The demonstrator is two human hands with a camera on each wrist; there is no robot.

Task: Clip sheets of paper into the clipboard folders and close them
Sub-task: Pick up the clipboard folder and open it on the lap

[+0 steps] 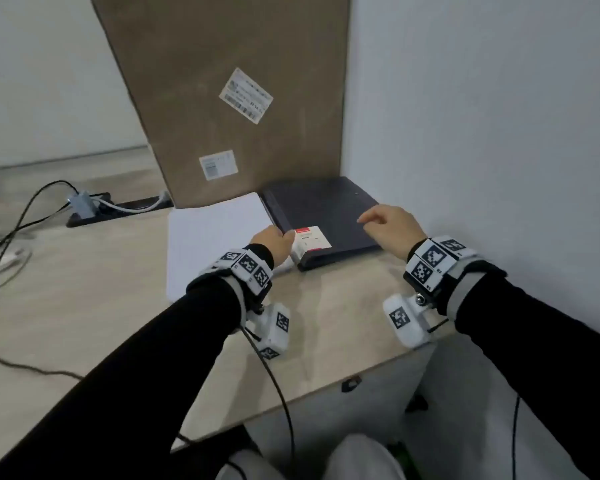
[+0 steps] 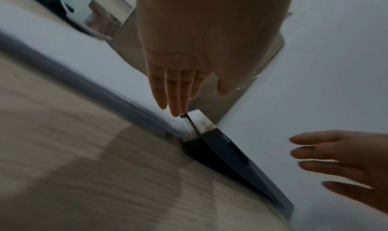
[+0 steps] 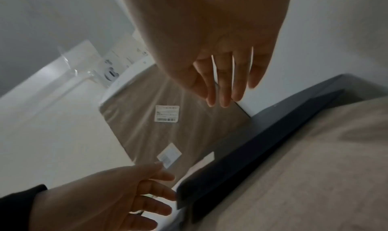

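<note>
Clipboard folders [image 1: 321, 220]: a stack of dark navy, flat, rectangular folders, closed, lying on the pale wood-grain desk [image 1: 94, 306] in the corner where the white wall [image 1: 482, 116] meets a tall brown cardboard box [image 1: 229, 81]. A white label with a red band [image 1: 310, 240] sits on the top cover near its front left corner and wraps over the edge.

Sheets of paper [image 1: 215, 237]: a white stack, flat on the desk, just beside the folders on their left; its far edge runs close to the foot of the box.

Left hand [image 1: 272, 244]: at the front left corner of the folder stack, fingers [image 2: 175, 93] straight and close together, tips at the labelled corner; it grasps nothing. Whether the tips touch the cover cannot be told.

Right hand [image 1: 390, 225]: over the right part of the top cover, fingers [image 3: 222, 85] extended and slightly spread, empty; contact with the cover cannot be told.

Both wrists carry white bands with black-and-white square markers [image 1: 248, 268]; black sleeves.

Cardboard box: stands leaning, bearing two white printed stickers [image 1: 246, 95].

Far left of the desk: a black recessed socket strip [image 1: 118, 209] with a grey plug and black and white cables [image 1: 11, 233].
</note>
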